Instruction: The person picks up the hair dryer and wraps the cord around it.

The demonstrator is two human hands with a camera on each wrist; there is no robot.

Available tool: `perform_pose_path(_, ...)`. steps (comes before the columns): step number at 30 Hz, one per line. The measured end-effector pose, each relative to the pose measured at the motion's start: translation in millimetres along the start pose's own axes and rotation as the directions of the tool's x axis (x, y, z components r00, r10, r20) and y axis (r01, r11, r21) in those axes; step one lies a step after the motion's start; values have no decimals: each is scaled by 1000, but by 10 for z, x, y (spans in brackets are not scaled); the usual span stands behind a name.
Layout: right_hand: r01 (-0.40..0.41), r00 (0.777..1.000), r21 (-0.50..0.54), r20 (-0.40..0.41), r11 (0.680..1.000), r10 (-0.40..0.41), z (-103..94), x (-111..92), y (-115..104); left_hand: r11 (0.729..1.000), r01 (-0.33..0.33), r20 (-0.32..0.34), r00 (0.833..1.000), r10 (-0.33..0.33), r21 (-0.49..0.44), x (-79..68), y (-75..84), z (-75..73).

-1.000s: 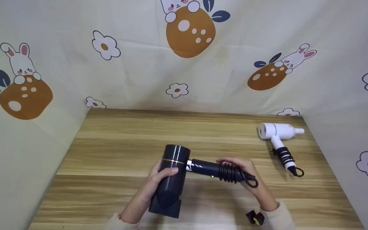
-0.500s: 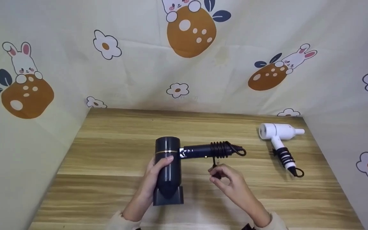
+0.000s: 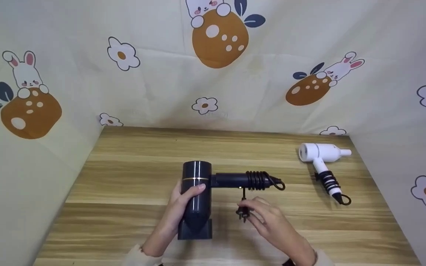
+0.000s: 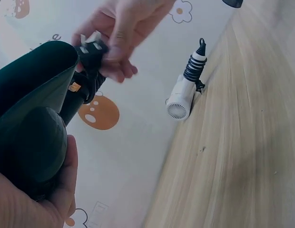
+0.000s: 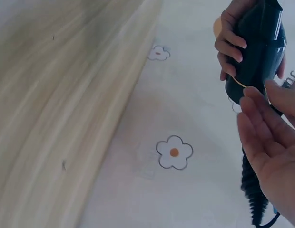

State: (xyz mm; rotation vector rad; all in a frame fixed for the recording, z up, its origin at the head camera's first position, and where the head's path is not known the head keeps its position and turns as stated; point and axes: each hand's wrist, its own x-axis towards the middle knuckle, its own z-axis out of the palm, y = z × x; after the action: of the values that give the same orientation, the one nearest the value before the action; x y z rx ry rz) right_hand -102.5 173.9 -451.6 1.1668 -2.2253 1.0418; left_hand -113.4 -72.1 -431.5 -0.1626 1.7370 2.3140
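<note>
My left hand (image 3: 178,210) grips the barrel of a black hair dryer (image 3: 198,199), thumb across its top near a gold ring. A flared nozzle (image 3: 194,231) points toward me, and the handle (image 3: 231,180) extends right. Around the handle's end winds a black cord (image 3: 256,180) in tight coils. Below the handle, my right hand (image 3: 276,225) pinches the plug (image 3: 243,212) on a short length of cord. The plug's prongs face me. In the left wrist view, the same plug (image 4: 93,51) shows between thumb and fingers. The right wrist view hides the plug behind my right hand (image 5: 276,142).
A white hair dryer (image 3: 324,152) with a black cord wrapped on its handle lies at the table's right rear. The wood-grain table (image 3: 131,147) meets a printed cloth backdrop (image 3: 161,85) at the back and sides.
The dryer has turned so its handle lies level. My right hand left the handle's far side, came below it and took the plug. The prongs have since come into sight.
</note>
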Motion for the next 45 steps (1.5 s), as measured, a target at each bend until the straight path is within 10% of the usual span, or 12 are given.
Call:
perform_pose_path(8, 141, 964, -297, -176, 945, -200, -179, 146, 44, 1000, -7, 48, 999, 5, 28, 10, -25, 21)
perform_pose_path(12, 127, 981, -332, -96, 935, -167, -300, 202, 58, 997, -29, 87, 996, 22, 77, 13, -21, 34)
perform_pose_path(18, 46, 991, -252, 133, 967, -13, -431, 168, 54, 985, -53, 167, 986, 25, 166, 16, -36, 60)
perform_pose_path(26, -72, 988, 9, 136, 997, 70, -461, 93, 141, 980, -36, 251, 968, -14, 195, 18, -60, 24)
perform_pose_path(30, -186, 972, 215, 183, 959, 147, -462, 33, 208, 977, -35, 298, 954, -31, 212, 8, -80, -3)
perform_pose_path(35, -285, 938, 383, 301, 879, 173, -453, -5, 283, 972, -58, 387, 921, -36, 228, 38, -111, -34)
perform_pose_path(39, -364, 911, 545, 376, 755, 168, -367, -60, 329, 978, -53, 452, 891, -46, 203, 81, -135, -61)
perform_pose_path(45, -497, 865, 795, 485, 349, 129, -207, -162, 328, 974, -88, 467, 884, -20, 208, 143, -166, -106)
